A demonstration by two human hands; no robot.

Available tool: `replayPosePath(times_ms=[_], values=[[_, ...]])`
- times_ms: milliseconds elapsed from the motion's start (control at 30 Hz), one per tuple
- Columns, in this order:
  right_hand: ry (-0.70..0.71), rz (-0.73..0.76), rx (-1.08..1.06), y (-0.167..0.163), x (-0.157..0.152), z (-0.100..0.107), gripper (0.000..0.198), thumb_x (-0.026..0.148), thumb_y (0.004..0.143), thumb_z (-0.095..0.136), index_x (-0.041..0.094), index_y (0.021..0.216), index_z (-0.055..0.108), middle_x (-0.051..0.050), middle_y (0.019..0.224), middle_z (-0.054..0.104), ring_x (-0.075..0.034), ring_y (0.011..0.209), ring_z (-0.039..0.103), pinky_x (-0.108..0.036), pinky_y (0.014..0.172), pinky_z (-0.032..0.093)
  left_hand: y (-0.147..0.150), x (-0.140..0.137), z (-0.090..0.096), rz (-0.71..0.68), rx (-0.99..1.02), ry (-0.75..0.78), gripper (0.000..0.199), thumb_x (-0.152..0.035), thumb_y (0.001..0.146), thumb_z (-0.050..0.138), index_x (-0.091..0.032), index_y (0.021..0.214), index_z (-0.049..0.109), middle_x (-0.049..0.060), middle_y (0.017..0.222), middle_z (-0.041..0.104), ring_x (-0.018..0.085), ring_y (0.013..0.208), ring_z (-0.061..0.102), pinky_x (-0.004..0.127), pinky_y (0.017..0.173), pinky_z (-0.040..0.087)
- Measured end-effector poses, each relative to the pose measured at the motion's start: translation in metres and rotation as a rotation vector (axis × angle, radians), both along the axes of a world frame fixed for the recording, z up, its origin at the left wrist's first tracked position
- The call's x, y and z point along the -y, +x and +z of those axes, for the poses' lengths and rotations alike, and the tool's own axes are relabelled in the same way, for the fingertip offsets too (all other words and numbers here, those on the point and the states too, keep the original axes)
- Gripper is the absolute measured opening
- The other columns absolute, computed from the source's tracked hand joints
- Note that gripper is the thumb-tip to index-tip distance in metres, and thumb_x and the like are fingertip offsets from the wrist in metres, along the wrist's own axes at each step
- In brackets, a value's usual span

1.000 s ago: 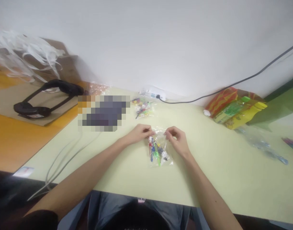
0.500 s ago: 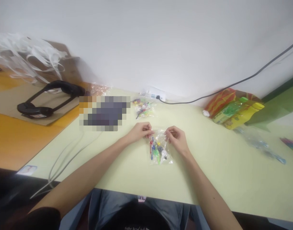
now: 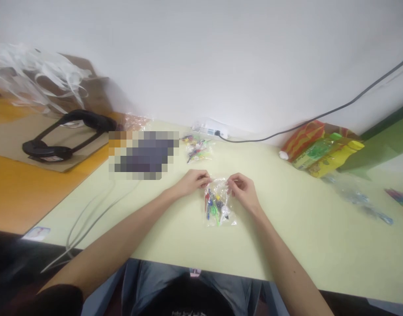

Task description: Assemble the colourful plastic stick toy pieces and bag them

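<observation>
A clear plastic bag lies at the middle of the pale green table, with several small coloured plastic pieces inside: red, blue, green, yellow, white and dark ones. My left hand pinches its upper left corner between thumb and fingers. At the upper right corner, my right hand grips the film in the same way. Behind them, nearer the wall, rests a second clear bag of similar coloured pieces; neither hand touches it.
A white power strip with a dark cable stands against the wall. Left are a pixelated dark object, a black frame-like device and white straps. Right are a green-and-yellow package and crumpled clear plastic.
My left hand has shifted very slightly, its fingers closer together at the bag's corner. The bag and my right hand stay almost where they were.
</observation>
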State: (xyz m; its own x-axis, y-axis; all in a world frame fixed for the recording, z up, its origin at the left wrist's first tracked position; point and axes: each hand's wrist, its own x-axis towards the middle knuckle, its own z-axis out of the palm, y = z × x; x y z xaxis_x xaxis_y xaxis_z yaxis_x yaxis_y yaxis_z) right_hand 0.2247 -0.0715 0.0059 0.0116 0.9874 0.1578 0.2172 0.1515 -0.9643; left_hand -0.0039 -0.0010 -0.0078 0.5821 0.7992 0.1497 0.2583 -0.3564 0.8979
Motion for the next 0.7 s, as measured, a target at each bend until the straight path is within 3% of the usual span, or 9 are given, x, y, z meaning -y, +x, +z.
replayPosePath(times_ms=[367,700], values=[[0.000,0.050,0.031,0.0024,-0.0025,-0.0054,0.027,0.046,0.085,0.070,0.021,0.078,0.062,0.001,0.060,0.064,-0.016,0.057,0.061,-0.027,0.055,0.046,0.0000,0.0045,0.0050,-0.017,-0.068,0.113,0.040,-0.046,0.103,0.042,-0.019,0.076,0.052,-0.003,0.067,0.054,0.014,0.065,0.050,0.027,0.065,0.036],[-0.030,0.079,0.011,0.0025,-0.0034,-0.0081,0.030,0.049,0.084,0.072,0.020,0.079,0.063,-0.001,0.063,0.066,-0.016,0.059,0.060,-0.027,0.056,0.046,-0.0016,0.0028,0.0036,0.067,-0.008,0.103,0.043,-0.048,0.103,0.044,-0.019,0.072,0.049,-0.003,0.064,0.052,0.013,0.063,0.049,0.027,0.064,0.037]])
